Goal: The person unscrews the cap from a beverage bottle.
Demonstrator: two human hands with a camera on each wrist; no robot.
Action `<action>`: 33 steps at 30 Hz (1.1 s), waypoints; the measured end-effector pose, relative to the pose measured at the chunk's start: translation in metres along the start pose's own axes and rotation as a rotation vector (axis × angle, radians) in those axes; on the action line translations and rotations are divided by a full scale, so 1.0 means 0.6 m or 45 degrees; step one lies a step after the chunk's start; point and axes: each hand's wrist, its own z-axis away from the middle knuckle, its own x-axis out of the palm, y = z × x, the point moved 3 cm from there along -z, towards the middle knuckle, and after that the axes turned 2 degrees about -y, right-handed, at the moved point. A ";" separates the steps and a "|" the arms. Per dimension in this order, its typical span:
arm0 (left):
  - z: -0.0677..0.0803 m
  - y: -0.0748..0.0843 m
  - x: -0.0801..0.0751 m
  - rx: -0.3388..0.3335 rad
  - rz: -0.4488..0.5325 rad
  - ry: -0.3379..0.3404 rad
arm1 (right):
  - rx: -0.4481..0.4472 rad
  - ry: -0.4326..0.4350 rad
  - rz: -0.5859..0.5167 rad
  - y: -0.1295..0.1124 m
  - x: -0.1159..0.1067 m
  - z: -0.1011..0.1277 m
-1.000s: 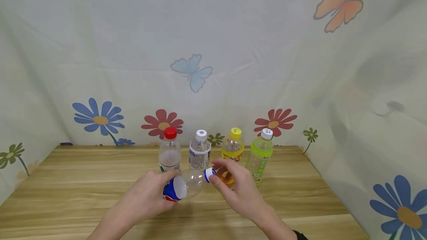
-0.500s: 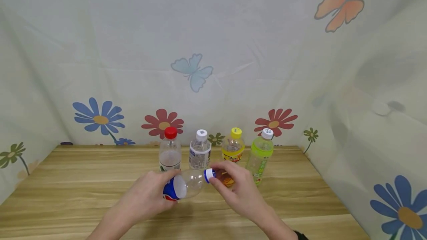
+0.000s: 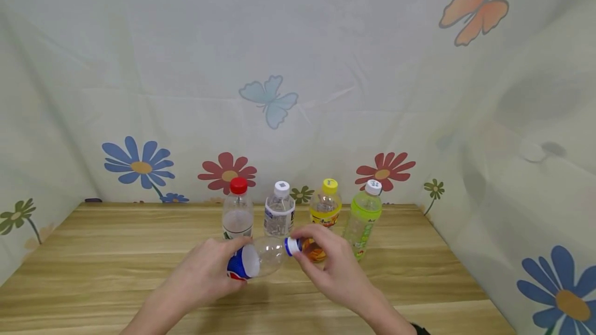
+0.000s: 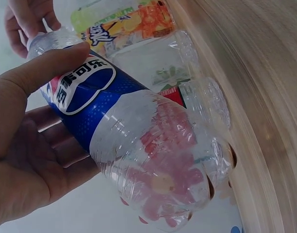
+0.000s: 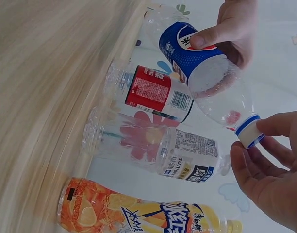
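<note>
My left hand (image 3: 207,273) grips an uncapped-looking-through clear plastic drink bottle (image 3: 270,256) round its blue label (image 4: 97,94), thumb on top and fingers beneath. The bottle is tilted nearly sideways above the table, its neck pointing right, and it looks empty. With thumb and fingers my right hand (image 3: 337,268) pinches the white and blue bottle cap (image 5: 249,131), which sits on the neck. Behind the hands stand a red-capped bottle (image 3: 238,216), a white-capped clear bottle (image 3: 279,216), a yellow-capped bottle (image 3: 325,206) and a green-labelled bottle (image 3: 365,216). The hands partly hide their lower parts.
The standing bottles form a row on the wooden table (image 3: 139,237), near its back edge. A pale cloth (image 3: 186,66) printed with flowers and butterflies hangs behind and along the sides.
The right hand's fingertips have shifted slightly round the cap, the index finger coming nearer over its top. The left hand and bottle stay in nearly the same place.
</note>
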 end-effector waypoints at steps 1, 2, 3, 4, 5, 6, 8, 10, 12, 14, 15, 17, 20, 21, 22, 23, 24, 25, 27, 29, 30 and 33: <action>0.000 0.000 0.000 0.004 -0.002 0.003 | -0.003 -0.002 0.004 0.000 0.000 0.000; 0.000 0.000 0.001 0.010 -0.002 0.008 | -0.004 -0.004 0.009 0.000 0.000 0.001; 0.000 -0.001 0.001 0.015 -0.001 0.014 | -0.008 -0.004 0.014 0.000 0.000 0.001; 0.000 -0.001 0.002 0.019 -0.002 0.019 | -0.010 -0.004 0.017 0.000 0.000 0.001; 0.000 -0.001 0.002 0.025 -0.003 0.024 | -0.013 -0.004 0.020 0.001 0.000 0.001; 0.000 -0.002 0.002 0.030 -0.006 0.030 | -0.014 -0.006 0.020 0.001 0.000 0.001; 0.000 -0.002 0.002 0.035 -0.008 0.034 | -0.007 -0.008 0.016 0.001 -0.001 0.001; -0.001 -0.002 0.002 0.040 -0.011 0.037 | 0.008 -0.010 0.004 0.002 -0.001 0.001; -0.001 -0.002 0.002 0.035 -0.008 0.039 | 0.013 -0.005 -0.005 0.002 -0.001 0.001; -0.001 -0.002 0.002 0.019 -0.009 0.043 | 0.039 0.001 -0.015 0.002 -0.001 0.000; -0.002 -0.002 0.002 0.011 -0.012 0.044 | 0.061 0.005 -0.022 0.002 -0.001 0.000; -0.002 -0.002 0.002 -0.010 -0.014 0.043 | 0.111 0.012 -0.025 0.003 -0.002 0.000; -0.002 -0.002 0.003 -0.018 -0.027 0.042 | 0.217 -0.001 -0.031 0.006 -0.003 0.001; -0.002 -0.002 0.003 -0.016 -0.029 0.040 | 0.244 -0.009 -0.030 0.007 -0.003 0.001; -0.002 -0.002 0.003 -0.013 -0.031 0.037 | 0.265 -0.020 -0.030 0.009 -0.003 0.001; -0.002 -0.002 0.003 -0.009 -0.036 0.034 | 0.287 -0.034 -0.033 0.010 -0.002 0.001; -0.002 -0.002 0.004 -0.006 -0.039 0.031 | 0.308 -0.048 -0.037 0.011 -0.001 0.002; -0.002 -0.001 0.005 -0.002 -0.041 0.027 | 0.323 -0.062 -0.040 0.013 0.000 0.002; -0.002 0.000 0.006 0.001 -0.040 0.020 | 0.333 -0.085 -0.049 0.014 0.001 0.001; -0.003 0.001 0.007 0.003 -0.038 0.017 | 0.325 -0.102 -0.051 0.013 0.002 0.001; -0.003 0.001 0.007 0.003 -0.036 0.017 | 0.315 -0.107 -0.049 0.013 0.002 0.001; -0.002 0.001 0.007 0.001 -0.039 0.022 | 0.276 -0.116 -0.031 0.011 0.003 0.000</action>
